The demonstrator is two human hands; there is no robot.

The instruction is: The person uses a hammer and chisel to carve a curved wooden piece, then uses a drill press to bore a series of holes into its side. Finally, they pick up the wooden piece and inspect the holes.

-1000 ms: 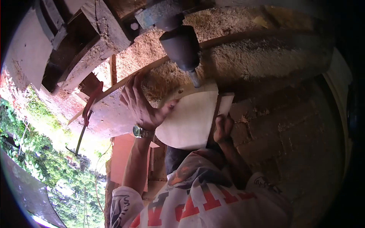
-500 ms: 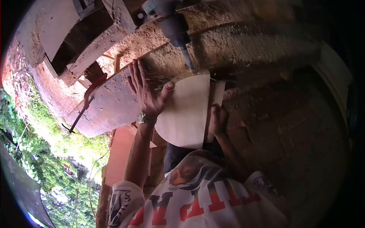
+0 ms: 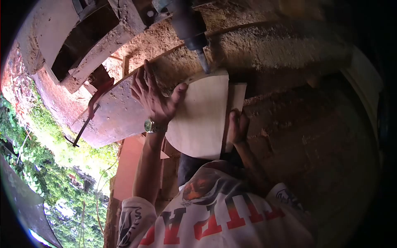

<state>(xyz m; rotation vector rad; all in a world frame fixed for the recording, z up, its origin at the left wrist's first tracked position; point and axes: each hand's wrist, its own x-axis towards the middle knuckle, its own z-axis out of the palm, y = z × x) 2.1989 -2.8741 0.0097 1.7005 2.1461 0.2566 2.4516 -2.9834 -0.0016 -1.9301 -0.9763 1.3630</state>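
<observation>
A pale wooden board (image 3: 202, 118) with a curved left side and a straight right edge lies in front of me. Its far end meets the tip of a dark spindle with a tapered bit (image 3: 201, 58). My left hand (image 3: 157, 97) lies flat with fingers spread at the board's left side, its thumb against the board's edge. On the right, my right hand (image 3: 238, 128) grips a second, narrower wooden piece (image 3: 237, 99) that shows beside and under the board; its fingers are partly hidden below.
A sawdust-covered worktable (image 3: 120, 111) curves across the view. A red clamp (image 3: 99, 95) sits on its left edge. Wooden frame pieces (image 3: 89, 53) stand at upper left. Bricks (image 3: 285, 136) lie in shadow to the right, greenery (image 3: 45, 165) outside to the left.
The board has shifted slightly away from me and left, both hands moving with it. Chips that flew around the bit's tip are no longer plain to see.
</observation>
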